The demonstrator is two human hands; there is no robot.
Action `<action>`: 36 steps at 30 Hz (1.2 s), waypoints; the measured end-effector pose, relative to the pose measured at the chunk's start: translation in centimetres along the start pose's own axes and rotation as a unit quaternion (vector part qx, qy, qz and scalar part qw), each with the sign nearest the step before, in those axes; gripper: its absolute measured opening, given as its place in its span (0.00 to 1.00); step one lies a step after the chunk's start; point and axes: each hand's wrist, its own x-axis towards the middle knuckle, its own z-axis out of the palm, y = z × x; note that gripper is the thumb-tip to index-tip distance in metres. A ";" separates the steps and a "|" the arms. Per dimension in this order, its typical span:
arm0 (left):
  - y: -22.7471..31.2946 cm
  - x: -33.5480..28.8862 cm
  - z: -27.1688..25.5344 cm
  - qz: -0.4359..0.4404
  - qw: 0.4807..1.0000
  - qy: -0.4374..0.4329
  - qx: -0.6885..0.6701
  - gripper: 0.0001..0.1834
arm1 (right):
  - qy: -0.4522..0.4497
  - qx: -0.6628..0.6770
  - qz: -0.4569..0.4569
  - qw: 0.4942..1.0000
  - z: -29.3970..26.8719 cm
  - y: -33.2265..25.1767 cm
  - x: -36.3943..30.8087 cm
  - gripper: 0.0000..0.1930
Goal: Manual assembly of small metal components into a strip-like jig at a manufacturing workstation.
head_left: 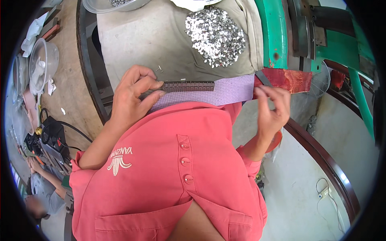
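My left hand [134,93] is closed in a pinch on the left end of a dark, slotted strip [189,86], with rows of small pieces along it. The strip lies level over a purple woven mat [237,89] in front of my body. At the mat's right end, my right hand [275,105] has its thumb and fingers curled toward each other; whatever they hold, if anything, is too small to make out. A flat dark bar [263,78] and a red wooden board [291,80] lie just beyond that hand.
A heap of small grey-and-silver metal pieces [215,38] rests on a grey cloth [140,40]. A green machine [273,36] stands at the right. Plastic tubs [43,66] and a black cable [76,130] are on the left. Another person [48,184] sits at the lower left.
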 end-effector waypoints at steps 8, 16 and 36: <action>0.3 0.3 -0.3 -0.010 1.000 -0.010 0.001 0.12 | -0.148 0.055 -0.190 0.969 4.5 -6.0 2.3 0.11; 0.1 0.3 -0.2 -0.003 1.000 -0.010 -0.001 0.12 | -0.238 -0.037 -0.256 0.936 5.1 -6.6 3.3 0.09; 0.3 0.2 -0.2 0.005 1.000 0.000 0.003 0.11 | -0.252 0.089 -0.215 0.939 9.1 -5.6 8.2 0.06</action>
